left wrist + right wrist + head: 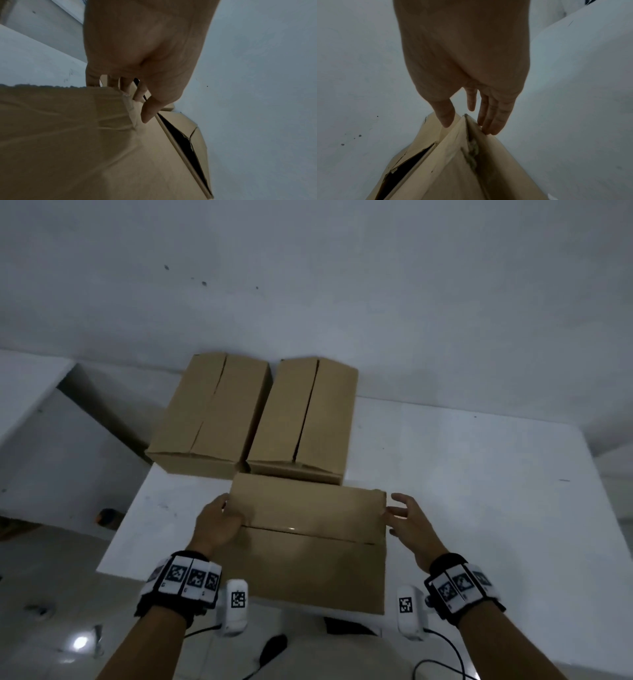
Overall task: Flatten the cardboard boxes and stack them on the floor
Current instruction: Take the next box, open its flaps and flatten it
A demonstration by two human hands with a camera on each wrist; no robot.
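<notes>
A closed brown cardboard box (308,559) lies crosswise on the white table (462,491) right in front of me. My left hand (219,522) grips its left end; in the left wrist view the fingers (126,86) curl over the box's (68,135) end edge and the thumb lies on top by the flap seam. My right hand (400,515) is at the right end with straight, spread fingers; in the right wrist view its fingertips (489,129) touch the side of the box (453,169). Two more closed boxes, the left one (209,412) and the right one (305,419), stand side by side behind.
A white wall rises right behind the table. The tiled floor (51,594) shows to the left and below, with a small dark and orange object (108,517) by the wall and black cables (442,659) near my feet. The table's right half is bare.
</notes>
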